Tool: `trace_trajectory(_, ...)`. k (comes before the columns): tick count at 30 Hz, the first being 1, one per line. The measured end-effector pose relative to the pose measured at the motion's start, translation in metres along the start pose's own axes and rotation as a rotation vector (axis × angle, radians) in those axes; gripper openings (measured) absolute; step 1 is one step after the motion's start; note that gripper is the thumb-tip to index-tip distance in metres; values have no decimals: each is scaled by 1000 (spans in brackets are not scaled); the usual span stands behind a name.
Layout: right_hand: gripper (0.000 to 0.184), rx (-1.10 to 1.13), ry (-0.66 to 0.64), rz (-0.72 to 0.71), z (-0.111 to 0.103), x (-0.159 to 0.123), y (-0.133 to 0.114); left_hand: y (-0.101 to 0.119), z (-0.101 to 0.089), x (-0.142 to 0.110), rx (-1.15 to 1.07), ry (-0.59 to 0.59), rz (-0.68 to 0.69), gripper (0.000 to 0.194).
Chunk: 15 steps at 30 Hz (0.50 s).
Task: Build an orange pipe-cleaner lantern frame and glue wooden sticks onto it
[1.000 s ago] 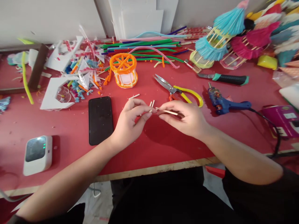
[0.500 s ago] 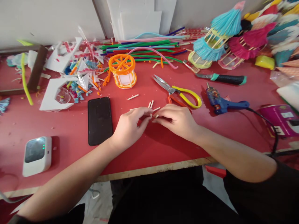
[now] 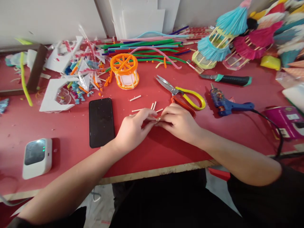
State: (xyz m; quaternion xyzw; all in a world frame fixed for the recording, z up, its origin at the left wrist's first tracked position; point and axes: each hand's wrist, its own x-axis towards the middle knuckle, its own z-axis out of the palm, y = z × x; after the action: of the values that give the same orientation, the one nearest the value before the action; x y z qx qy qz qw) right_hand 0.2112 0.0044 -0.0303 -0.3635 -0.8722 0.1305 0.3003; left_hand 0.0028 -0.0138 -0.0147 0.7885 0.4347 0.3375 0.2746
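Observation:
My left hand (image 3: 133, 128) and my right hand (image 3: 181, 125) meet fingertip to fingertip over the red table. Each is closed in a pinch on a short wooden stick, and the pale ends (image 3: 158, 119) show where the fingertips come together; most of each stick is hidden. Just beyond my fingers lie several loose cut sticks (image 3: 135, 98). Scissors (image 3: 175, 91) with yellow and red handles rest open beyond my right hand. Behind the sticks stands a small orange and white round frame (image 3: 124, 71) with a spoked top. A black phone (image 3: 101, 123) lies left of my left hand.
A blue glue gun (image 3: 225, 103) and a cutter knife (image 3: 228, 79) lie at the right. Pipe cleaners (image 3: 147, 47) run along the back, near a blue fringed model (image 3: 213, 47). Foam scraps (image 3: 51, 95) clutter the left, with a white device (image 3: 37, 158) in front.
My fingertips have come closer together, so the two stick ends that were apart now meet or nearly meet. The right hand has shifted slightly left; objects on the table stay put.

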Motion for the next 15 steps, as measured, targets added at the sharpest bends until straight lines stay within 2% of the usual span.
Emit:
trace_trajectory(4,18,18,-18,13,1,0,0,1,0,0,11,5,28,13)
trace_trajectory(15,19,50,-65,23,-1,2,-2,-1,-2,4,-2,-15,74,6)
